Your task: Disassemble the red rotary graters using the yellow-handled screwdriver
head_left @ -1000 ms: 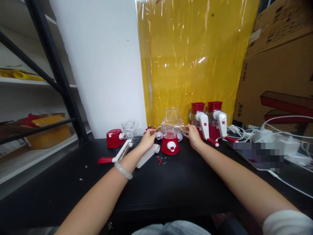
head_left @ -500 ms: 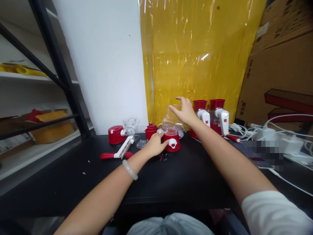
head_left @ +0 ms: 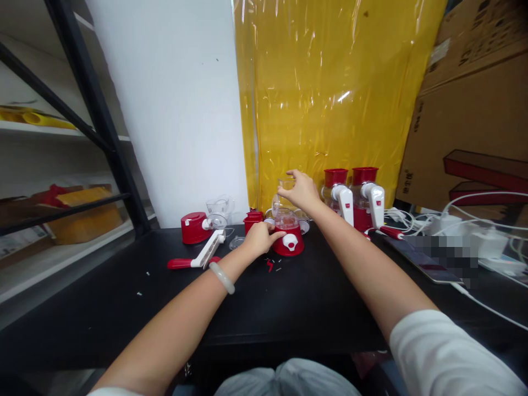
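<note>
My left hand (head_left: 259, 238), with a pale bangle at the wrist, grips the left side of a red grater base (head_left: 290, 246). The base has a white knob (head_left: 290, 242) on its front. Above it, a clear plastic hopper (head_left: 276, 204) is tilted over the base. My right hand (head_left: 302, 193) holds the hopper's upper rim between thumb and fingers. Whether hopper and base touch is hard to see. To the left lie another red base (head_left: 193, 227) with a clear hopper (head_left: 219, 205), and a white crank with a red handle (head_left: 181, 264).
Small red containers (head_left: 252, 220) stand behind my left hand. Two assembled red-and-white graters (head_left: 364, 203) stand at the right. Beyond them are a tablet (head_left: 421, 258), white cables and chargers (head_left: 490, 242), and a large cardboard box (head_left: 474, 115). Small scraps (head_left: 270, 265) lie before the base.
My right hand has come down and to the left, and its fingers have closed on the hopper's rim. The left hand stays on the red base.
</note>
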`<state>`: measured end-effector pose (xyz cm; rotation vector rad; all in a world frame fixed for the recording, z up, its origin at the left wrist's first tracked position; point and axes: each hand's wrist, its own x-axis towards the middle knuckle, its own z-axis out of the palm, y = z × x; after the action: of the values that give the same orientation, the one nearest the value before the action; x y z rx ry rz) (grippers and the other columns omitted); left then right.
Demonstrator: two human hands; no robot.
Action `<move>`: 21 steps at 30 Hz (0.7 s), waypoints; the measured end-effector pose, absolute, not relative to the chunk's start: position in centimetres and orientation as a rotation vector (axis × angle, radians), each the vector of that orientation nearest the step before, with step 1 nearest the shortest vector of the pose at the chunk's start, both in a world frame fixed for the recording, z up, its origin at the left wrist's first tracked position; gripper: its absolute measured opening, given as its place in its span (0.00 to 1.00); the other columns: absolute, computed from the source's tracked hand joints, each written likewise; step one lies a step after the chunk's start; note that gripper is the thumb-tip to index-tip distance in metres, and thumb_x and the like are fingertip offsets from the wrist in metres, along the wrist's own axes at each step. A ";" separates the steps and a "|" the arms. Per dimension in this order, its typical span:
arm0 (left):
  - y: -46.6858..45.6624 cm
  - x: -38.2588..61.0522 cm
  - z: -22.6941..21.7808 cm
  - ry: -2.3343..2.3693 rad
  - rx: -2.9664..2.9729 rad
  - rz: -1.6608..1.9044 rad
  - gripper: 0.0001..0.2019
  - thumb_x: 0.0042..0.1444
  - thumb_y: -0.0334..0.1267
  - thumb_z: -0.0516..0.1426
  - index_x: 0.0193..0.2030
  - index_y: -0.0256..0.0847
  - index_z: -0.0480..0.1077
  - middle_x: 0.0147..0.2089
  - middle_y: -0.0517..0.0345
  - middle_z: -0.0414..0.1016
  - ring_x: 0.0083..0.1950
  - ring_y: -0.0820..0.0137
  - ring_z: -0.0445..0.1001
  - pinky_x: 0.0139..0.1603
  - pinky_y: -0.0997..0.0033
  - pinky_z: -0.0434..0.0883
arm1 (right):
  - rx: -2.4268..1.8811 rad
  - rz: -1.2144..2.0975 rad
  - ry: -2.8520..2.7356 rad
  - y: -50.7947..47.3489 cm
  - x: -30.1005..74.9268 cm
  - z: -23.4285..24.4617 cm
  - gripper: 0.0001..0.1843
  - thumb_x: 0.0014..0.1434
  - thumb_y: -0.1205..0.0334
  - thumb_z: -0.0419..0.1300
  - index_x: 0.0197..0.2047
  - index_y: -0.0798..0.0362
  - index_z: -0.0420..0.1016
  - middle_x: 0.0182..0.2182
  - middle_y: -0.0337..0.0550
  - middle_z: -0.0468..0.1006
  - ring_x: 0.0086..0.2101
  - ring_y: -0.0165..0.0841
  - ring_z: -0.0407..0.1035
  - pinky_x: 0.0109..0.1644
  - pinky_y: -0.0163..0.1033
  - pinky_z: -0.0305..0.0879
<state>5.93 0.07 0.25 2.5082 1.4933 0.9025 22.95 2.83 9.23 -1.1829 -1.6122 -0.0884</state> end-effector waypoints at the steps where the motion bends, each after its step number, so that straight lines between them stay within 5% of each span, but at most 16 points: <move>1: 0.2 5.9 0.2 1.481 2.505 0.919 0.21 0.60 0.54 0.57 0.23 0.40 0.70 0.25 0.54 0.76 0.29 0.64 0.74 0.33 0.68 0.64 | -1.135 -0.019 -1.616 3.2 23.2 9.1 0.28 0.47 0.53 0.67 0.52 0.52 0.73 0.47 0.53 0.77 0.49 0.48 0.72 0.56 0.56 0.65; 5: 0.5 5.8 -0.2 1.459 2.514 0.968 0.20 0.59 0.55 0.57 0.26 0.40 0.72 0.30 0.51 0.78 0.33 0.62 0.75 0.36 0.66 0.65 | -0.943 0.384 -1.576 5.1 24.2 8.5 0.37 0.44 0.55 0.70 0.56 0.52 0.63 0.46 0.52 0.77 0.46 0.42 0.74 0.54 0.53 0.68; 8: 0.3 5.8 -0.3 1.465 2.527 0.956 0.19 0.59 0.54 0.58 0.27 0.40 0.73 0.30 0.51 0.79 0.33 0.62 0.75 0.38 0.66 0.66 | -0.830 0.660 -1.490 6.3 24.5 7.8 0.33 0.44 0.57 0.70 0.51 0.51 0.60 0.48 0.53 0.77 0.47 0.38 0.74 0.55 0.50 0.69; 14: -0.1 5.7 0.0 1.484 2.534 0.948 0.19 0.59 0.55 0.58 0.28 0.41 0.73 0.31 0.49 0.79 0.35 0.59 0.77 0.42 0.64 0.67 | -0.618 0.814 -1.446 7.3 25.1 6.9 0.28 0.41 0.56 0.73 0.41 0.50 0.65 0.44 0.48 0.80 0.49 0.36 0.74 0.60 0.49 0.65; 21: -0.2 5.3 -0.6 1.460 2.473 0.964 0.18 0.58 0.55 0.58 0.41 0.41 0.74 0.46 0.44 0.81 0.50 0.54 0.78 0.50 0.61 0.70 | -0.480 0.973 -1.406 7.1 27.5 7.2 0.26 0.40 0.52 0.74 0.41 0.50 0.73 0.44 0.43 0.80 0.48 0.36 0.75 0.60 0.48 0.66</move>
<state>5.34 -0.20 -0.65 2.4733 1.4595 0.9640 27.53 7.07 7.18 -0.4800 -1.4058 0.9730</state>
